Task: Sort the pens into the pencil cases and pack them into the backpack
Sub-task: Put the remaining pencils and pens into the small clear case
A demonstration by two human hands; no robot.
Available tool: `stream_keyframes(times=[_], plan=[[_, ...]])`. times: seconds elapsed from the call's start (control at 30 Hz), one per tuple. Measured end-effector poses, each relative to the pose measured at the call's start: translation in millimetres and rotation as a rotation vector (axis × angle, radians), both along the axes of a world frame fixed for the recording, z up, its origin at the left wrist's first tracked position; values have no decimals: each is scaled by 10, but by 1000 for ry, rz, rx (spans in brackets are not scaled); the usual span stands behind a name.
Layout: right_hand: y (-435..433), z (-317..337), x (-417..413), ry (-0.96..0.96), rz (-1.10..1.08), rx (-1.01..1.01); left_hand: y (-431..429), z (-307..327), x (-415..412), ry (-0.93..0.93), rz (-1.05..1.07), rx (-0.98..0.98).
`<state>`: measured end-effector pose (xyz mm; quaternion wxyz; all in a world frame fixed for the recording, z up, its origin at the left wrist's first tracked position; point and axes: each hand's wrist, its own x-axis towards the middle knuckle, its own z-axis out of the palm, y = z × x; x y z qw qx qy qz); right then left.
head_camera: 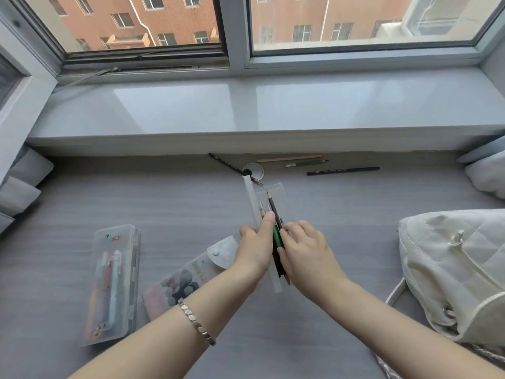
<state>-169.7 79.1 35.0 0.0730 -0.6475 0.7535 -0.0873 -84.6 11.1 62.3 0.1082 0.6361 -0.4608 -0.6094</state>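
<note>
A grey wood-grain worktop runs up to a glossy white sill. Above it, a white-framed window lets in daylight and shows a brick building. Pale cushions lie at both ends.

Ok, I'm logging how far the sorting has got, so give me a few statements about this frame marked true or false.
1. The right hand grips a bundle of pencils. True.
2. The left hand lies flat on the table. False: it holds the open case.
3. The backpack is left of the hands. False: it is to their right.
4. Near the sill lie loose pencils. True.
5. The shut case is empty. False: pens show inside it.
</note>
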Motion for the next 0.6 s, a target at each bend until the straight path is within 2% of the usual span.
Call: stream_keyframes(times=[0.1, 0.17, 0.23, 0.3, 0.47, 0.6], plan=[[-179, 8, -262, -85, 7, -77, -168, -21, -98, -31, -20, -21], [-382, 51, -518, -148, -102, -88, -288, -43, -144, -61, -53, -31], [-653, 29, -915, -108, -267, 1, -423, -65, -197, -68, -73, -23], [-874, -18, -1297, 16, -366, 185, -546, -94, -238, -60, -69, -12], [-1160, -270, -1798, 353, -161, 451, -792, -141, -311, -58, -51, -7], [-1215, -417, -1904, 413, 13, 495, -932, -189, -325, -78, -44, -2]])
